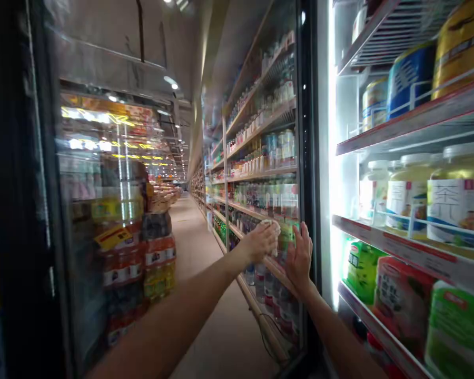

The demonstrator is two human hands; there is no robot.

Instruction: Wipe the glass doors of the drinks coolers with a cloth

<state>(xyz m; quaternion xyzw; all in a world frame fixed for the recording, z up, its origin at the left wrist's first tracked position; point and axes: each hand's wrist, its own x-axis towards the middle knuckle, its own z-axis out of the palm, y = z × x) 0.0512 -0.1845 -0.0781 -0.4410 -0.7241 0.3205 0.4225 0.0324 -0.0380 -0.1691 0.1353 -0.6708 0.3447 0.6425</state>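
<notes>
A crumpled white cloth [276,228] is pressed against the glass door [256,131] under my left hand [260,243], whose fingers are closed over it. Just to its right, my right hand [299,256] is raised with its fingers stretched out and the thumb apart. It holds nothing and is at the pane beside the dark door frame [308,158]; whether the palm touches the glass I cannot tell. Both forearms reach forward from the bottom of the head view. Shelves of bottles show in or through the glass behind my hands.
On the right are lit cooler shelves [395,239] with wire guards, holding large tea bottles [405,195], cans [411,79] and green and red packs [403,295]. Stacked drink bottles [158,258] stand on the left. A pale aisle floor [187,221] runs into the distance.
</notes>
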